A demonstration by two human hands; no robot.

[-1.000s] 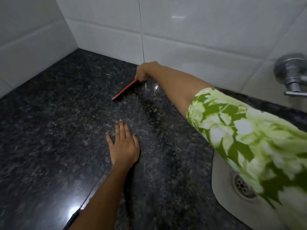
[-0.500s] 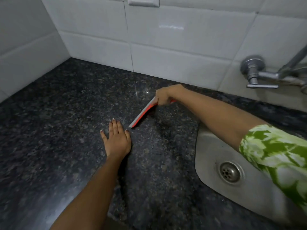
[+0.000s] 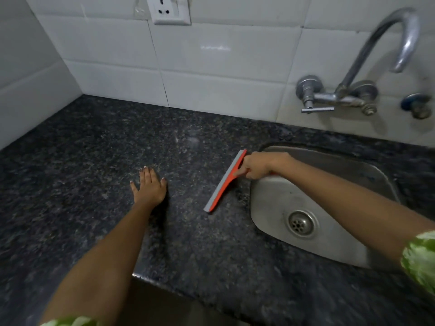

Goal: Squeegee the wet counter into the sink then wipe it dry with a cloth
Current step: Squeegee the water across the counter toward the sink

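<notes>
Right hand (image 3: 256, 166) clenched on the handle of the red squeegee (image 3: 225, 181), blade down on the granite counter (image 3: 94, 161), just beside the left rim of the steel sink (image 3: 270, 201). Left hand (image 3: 148, 185) flat on the counter, fingers spread, grasping nothing, well left of the blade. Wall tap (image 3: 353, 90) over the sink; socket (image 3: 170, 9) on the tiles. Counter bare between blade and rim.

From nine to twelve o'clock the dark speckled granite counter (image 3: 82, 161) lies open; at centre a flat left hand (image 3: 149, 187) and the orange, grey-bladed squeegee (image 3: 224, 182) (gripped by the right hand (image 3: 257, 167)) block passage toward the three-o'clock oval steel sink (image 3: 277, 198).
</notes>
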